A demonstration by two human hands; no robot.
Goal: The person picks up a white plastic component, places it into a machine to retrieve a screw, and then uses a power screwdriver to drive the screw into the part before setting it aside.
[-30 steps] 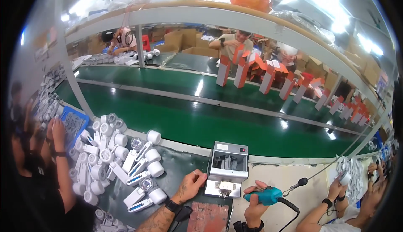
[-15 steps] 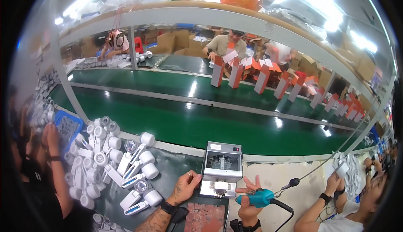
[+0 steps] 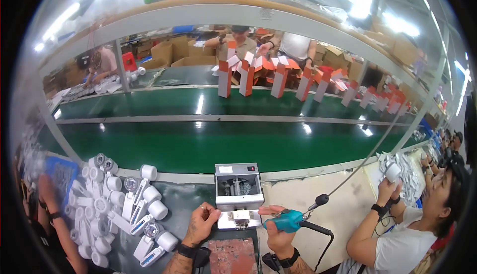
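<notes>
A grey screw feeder [image 3: 238, 188] with loose screws behind its clear window stands at the front middle of the bench. Beside its lower left corner is my left hand [image 3: 201, 224], fingers curled and pressed together at the tips; whether anything small is between them is hidden. My right hand [image 3: 279, 239] wraps round a teal electric screwdriver [image 3: 288, 221], its tip pointing left toward the feeder's front ledge, with the fingers stretched along its top. A black cord [image 3: 323, 230] runs from the screwdriver's rear, and it hangs from a cable with a black ball [image 3: 322, 199].
White handheld fans [image 3: 107, 209] lie heaped at left, near a blue tray [image 3: 62, 177]. A reddish worn pad [image 3: 231, 255] lies before the feeder. Beyond runs a green conveyor [image 3: 164, 147] with orange-white boxes [image 3: 279, 80]. A co-worker [image 3: 397, 234] sits at right; another's arm [image 3: 62, 234] is at left.
The view has swung to the right, so the bench things appear further left. My right hand has brought the screwdriver a little nearer the feeder's front ledge. The left hand stays beside the feeder.
</notes>
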